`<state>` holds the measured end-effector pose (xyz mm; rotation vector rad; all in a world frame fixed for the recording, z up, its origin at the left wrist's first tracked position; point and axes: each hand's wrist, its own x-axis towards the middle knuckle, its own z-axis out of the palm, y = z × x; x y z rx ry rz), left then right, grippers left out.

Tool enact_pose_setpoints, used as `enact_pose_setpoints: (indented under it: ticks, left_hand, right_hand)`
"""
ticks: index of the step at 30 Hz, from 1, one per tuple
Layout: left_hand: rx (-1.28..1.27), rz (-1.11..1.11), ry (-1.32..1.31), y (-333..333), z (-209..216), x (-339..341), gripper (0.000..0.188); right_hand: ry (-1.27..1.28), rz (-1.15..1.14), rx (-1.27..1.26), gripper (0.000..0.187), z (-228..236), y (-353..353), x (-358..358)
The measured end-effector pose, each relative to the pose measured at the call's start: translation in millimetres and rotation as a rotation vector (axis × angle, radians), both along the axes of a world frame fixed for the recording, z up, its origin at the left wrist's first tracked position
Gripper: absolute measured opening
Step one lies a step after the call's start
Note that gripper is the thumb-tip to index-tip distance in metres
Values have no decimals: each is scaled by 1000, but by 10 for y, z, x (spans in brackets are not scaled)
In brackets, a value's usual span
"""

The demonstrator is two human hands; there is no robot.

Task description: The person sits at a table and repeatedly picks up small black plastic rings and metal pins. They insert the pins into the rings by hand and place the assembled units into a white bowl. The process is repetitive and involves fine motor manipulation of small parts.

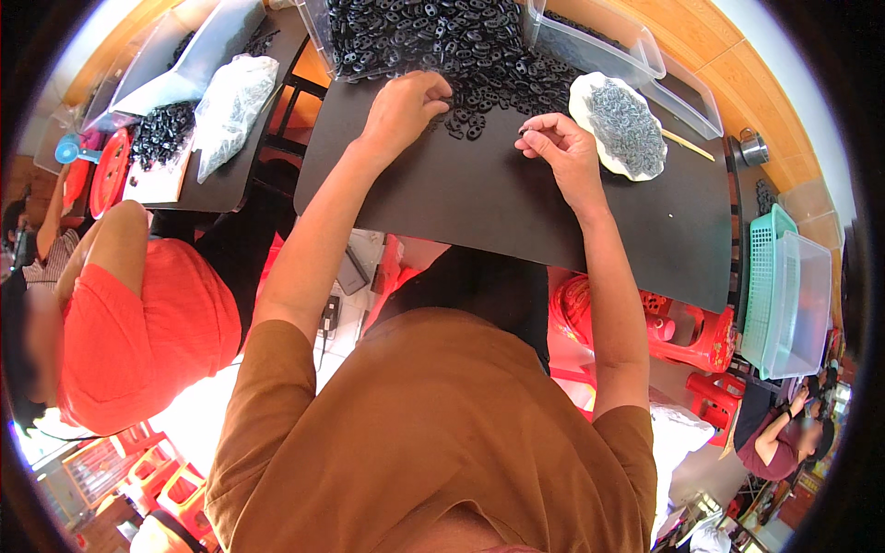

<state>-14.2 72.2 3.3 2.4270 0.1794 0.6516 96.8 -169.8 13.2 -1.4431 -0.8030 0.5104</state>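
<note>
A large heap of small black plastic pieces with two holes [475, 78] spreads over the far side of the dark table [461, 198]. At its near left edge is my left hand [404, 111], fingers curled and fingertips drawn close together; what they pinch, if anything, is too small to make out. Right of the heap's near edge, my right hand [564, 152] is raised above the table, pinching a small dark piece [524, 131] between thumb and fingers. Beside it lies a white scalloped dish [581, 101] full of small grey parts [616, 124].
Clear plastic bins [590, 41] stand behind the heap. A thin pale stick [689, 145] lies right of the dish. On the right are a green basket [761, 276] and a metal cup [753, 146]. A person in red [147, 332] sits at the left table, near a plastic bag [235, 106].
</note>
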Motion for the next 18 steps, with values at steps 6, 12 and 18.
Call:
enact_pose_setpoints:
  ticks: [6,12,18]
  left_hand:
    - [-235,-19,-16,-20,26,-56,15]
    - [-353,-57,27,-73,97,-55,15]
    - [-543,-239,60,-340,146,14,17]
  right_hand:
    - [3,12,0,8,27,-4,3]
    - [31,18,-24,8,28,-2,-8]
    - [13,-21,26,6,1,37,-35]
